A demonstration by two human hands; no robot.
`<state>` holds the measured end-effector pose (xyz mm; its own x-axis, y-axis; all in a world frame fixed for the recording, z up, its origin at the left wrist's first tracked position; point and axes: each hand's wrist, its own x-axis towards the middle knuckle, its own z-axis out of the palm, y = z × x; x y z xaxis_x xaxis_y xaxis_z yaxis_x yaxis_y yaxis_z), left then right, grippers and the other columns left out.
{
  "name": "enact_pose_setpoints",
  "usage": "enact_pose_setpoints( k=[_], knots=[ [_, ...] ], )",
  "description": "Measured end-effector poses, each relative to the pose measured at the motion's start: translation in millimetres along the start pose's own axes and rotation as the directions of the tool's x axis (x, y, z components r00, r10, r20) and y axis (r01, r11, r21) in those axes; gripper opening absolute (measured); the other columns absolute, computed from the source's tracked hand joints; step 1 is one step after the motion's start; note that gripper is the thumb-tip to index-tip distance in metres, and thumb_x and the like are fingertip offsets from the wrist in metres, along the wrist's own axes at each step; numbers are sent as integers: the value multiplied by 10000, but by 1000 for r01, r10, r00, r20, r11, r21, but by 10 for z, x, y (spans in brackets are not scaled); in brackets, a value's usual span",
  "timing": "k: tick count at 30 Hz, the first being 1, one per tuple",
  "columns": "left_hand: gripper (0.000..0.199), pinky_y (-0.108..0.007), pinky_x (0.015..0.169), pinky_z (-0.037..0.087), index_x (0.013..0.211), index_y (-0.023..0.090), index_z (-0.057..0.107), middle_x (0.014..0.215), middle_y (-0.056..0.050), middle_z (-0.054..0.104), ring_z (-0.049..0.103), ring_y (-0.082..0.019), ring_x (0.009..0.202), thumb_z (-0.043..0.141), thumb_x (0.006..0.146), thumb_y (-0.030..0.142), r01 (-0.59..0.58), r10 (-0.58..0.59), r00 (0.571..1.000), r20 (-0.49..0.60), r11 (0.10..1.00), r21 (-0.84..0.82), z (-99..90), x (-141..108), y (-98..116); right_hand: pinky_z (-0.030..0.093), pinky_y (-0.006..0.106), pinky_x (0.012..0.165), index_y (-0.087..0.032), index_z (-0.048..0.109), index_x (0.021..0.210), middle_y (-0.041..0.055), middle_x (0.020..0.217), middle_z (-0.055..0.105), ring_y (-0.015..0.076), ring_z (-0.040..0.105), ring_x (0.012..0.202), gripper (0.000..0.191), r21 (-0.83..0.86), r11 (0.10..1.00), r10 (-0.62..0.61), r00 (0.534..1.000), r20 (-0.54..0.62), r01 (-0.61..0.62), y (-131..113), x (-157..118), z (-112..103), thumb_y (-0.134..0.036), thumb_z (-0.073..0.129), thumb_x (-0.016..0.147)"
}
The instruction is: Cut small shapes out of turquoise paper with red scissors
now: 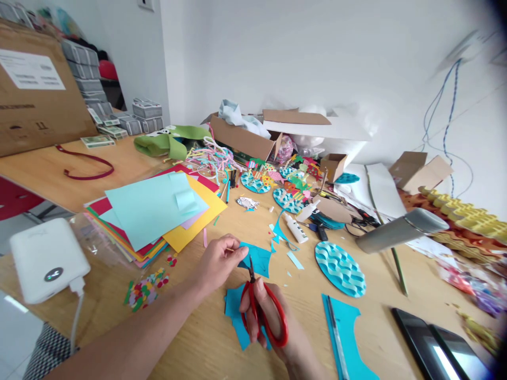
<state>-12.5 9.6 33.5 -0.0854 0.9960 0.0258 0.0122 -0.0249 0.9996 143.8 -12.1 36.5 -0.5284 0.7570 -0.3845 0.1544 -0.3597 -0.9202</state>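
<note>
My left hand (224,258) pinches the left edge of a small piece of blue paper (259,259), which has faint drawn lines on it. In my right hand (271,314) are scissors with red handles (282,322), my fingers through the loops. Their dark blades point away from me and meet the paper's near left part. Beneath the scissors lies another cut blue sheet (234,303) on the table. Farther right, a larger blue sheet (344,332) has a pen (336,338) lying on it.
Stacked coloured paper (138,206) lies at left, near paper confetti (146,290) and a white power bank (49,261). A wavy-patterned blue oval (340,268), glue bottle (296,228) and grey flask (402,229) stand or lie to the right. Cardboard boxes (237,137) line the wall.
</note>
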Motion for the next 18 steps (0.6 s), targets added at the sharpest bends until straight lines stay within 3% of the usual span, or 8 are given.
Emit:
enact_pose_setpoints(
  k=[13, 18],
  knots=[
    [271, -251, 598, 389, 618, 184, 539, 616, 26, 525, 507, -134, 613, 575, 775, 402, 58, -58, 998, -16, 998, 9, 2, -12, 45, 211, 156, 264, -133, 571, 673, -32, 321, 464, 53, 317, 253, 688, -14, 1000, -10, 1000, 3, 10, 5, -7, -17, -779, 368, 798],
    [211, -262, 674, 438, 755, 197, 645, 699, 9, 645, 598, -171, 718, 625, 757, 407, 66, -66, 995, -71, 998, 5, 1, -18, 77, 208, 157, 257, -145, 557, 653, -36, 321, 460, 55, 327, 252, 679, -34, 999, 1, 999, 32, 0, 24, -2, -19, -790, 389, 778]
  ],
)
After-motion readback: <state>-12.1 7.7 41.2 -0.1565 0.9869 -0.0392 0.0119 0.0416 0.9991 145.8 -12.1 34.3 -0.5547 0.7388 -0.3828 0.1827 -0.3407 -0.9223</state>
